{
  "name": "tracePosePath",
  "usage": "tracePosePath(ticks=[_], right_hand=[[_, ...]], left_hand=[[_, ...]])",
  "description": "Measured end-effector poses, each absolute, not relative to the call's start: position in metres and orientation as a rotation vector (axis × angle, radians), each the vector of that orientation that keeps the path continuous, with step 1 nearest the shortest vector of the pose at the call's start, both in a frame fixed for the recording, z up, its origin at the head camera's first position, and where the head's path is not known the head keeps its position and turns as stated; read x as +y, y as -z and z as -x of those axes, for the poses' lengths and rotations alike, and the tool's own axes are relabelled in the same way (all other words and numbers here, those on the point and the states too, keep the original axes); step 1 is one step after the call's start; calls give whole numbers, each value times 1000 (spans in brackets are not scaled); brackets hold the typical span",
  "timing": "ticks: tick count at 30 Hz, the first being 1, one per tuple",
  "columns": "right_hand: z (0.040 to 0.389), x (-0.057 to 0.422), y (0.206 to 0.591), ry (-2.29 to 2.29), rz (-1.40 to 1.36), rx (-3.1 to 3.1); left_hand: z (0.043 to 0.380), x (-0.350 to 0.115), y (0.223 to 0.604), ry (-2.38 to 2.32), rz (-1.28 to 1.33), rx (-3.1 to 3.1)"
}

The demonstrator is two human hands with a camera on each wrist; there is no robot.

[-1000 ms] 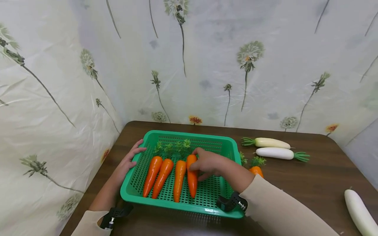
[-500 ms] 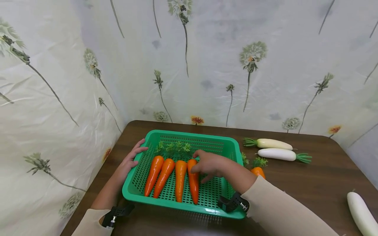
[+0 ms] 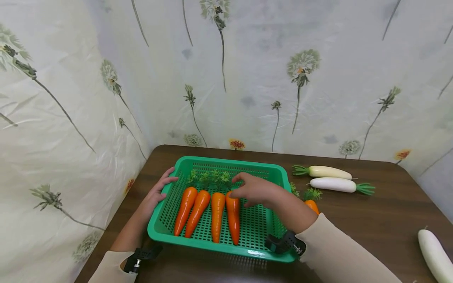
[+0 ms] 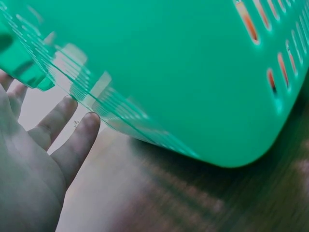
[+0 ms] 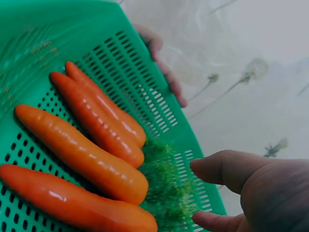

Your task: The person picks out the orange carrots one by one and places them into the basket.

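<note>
Four-sided and green, a plastic basket holds several orange carrots with leafy green tops. My left hand rests against the basket's left rim, and in the left wrist view the extended fingers lie along its outer wall. Over the top end of the rightmost carrot hovers my right hand, thumb and forefinger spread with nothing between them. In the right wrist view, thumb and finger stand apart beside the leafy tops, and the carrots lie side by side on the perforated floor.
Right of the basket on the dark wooden table lie a pale radish and a white radish. Another carrot is partly hidden by the right sleeve. One more white radish lies far right. Flowered sheeting rises behind.
My right hand has let go of the rightmost carrot and lifted away from it. That carrot has moved slightly toward the basket's near side. The left hand stays on the rim.
</note>
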State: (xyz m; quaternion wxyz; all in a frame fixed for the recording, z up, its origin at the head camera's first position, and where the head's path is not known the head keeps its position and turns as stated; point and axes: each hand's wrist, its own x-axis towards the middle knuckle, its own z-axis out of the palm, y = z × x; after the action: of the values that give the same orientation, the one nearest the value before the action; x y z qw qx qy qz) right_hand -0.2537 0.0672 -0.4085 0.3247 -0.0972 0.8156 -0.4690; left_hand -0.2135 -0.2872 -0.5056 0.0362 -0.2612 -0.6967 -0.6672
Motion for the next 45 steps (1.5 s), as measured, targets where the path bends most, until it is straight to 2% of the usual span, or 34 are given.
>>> tracePosePath(ticks=[15, 25, 45], right_hand=[[229, 92, 394, 1386, 326, 2085], [210, 116, 383, 1336, 351, 2140], [192, 149, 390, 1536, 407, 2175]], left_hand=[[213, -284, 502, 2025, 774, -2186], [209, -288, 502, 2001, 781, -2215], [212, -287, 504, 2010, 782, -2176]])
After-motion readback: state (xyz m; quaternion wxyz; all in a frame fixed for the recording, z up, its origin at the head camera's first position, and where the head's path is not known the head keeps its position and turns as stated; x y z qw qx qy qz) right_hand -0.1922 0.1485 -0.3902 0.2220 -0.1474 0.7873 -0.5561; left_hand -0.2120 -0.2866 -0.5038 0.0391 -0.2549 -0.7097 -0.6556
